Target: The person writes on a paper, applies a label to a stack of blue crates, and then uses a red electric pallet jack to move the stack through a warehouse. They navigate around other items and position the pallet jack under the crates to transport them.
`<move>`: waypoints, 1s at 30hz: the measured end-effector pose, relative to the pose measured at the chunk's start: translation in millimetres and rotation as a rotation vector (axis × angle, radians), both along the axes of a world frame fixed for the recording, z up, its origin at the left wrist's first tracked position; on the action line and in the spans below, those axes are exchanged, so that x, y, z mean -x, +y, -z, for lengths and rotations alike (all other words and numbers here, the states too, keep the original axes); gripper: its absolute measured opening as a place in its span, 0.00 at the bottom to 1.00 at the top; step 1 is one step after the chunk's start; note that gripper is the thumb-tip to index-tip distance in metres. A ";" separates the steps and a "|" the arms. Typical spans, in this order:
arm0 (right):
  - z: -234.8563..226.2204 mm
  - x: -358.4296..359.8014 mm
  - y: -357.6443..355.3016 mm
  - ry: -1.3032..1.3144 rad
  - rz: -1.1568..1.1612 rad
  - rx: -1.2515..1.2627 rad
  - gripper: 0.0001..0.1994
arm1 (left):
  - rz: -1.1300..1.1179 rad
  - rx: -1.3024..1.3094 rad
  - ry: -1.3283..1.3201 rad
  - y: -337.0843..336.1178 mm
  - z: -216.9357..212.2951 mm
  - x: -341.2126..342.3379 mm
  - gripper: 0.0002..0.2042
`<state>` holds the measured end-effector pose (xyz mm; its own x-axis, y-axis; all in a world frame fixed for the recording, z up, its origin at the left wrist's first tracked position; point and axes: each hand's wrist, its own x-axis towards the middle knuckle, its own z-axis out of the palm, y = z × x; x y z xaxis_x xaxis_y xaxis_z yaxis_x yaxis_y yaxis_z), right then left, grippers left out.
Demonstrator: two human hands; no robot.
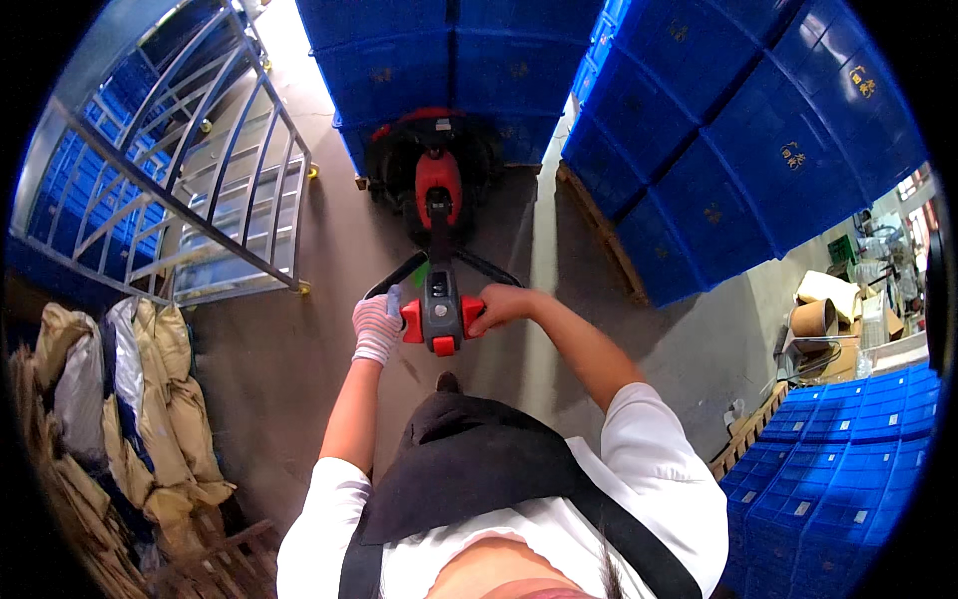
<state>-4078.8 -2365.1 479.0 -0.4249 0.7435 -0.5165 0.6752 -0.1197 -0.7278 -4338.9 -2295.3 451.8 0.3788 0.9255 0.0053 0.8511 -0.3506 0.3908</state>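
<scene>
The control handle (439,304) of a red-and-black pallet truck (436,190) points toward me, with red controls on both sides. My left hand (377,324), in a white glove with pinkish stripes, is closed round the handle's left grip. Bare, my right hand (502,304) wraps the right grip, its thumb by the red control. Directly beyond the truck's body rises a stack of blue plastic crates (399,65) on a pallet; the truck's forks are hidden from view.
A taller row of blue crates (738,150) stands on a wooden pallet (604,235) at the right. On the left are a wheeled metal rack cart (239,215) and a heap of tan sacks (165,399). More blue crates (838,469) sit at the lower right, below cluttered cartons (813,319).
</scene>
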 end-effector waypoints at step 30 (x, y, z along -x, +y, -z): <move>10.1 131.9 -336.4 0.103 0.077 0.109 0.20 | -0.009 -0.019 -0.082 -339.1 6.0 131.0 0.27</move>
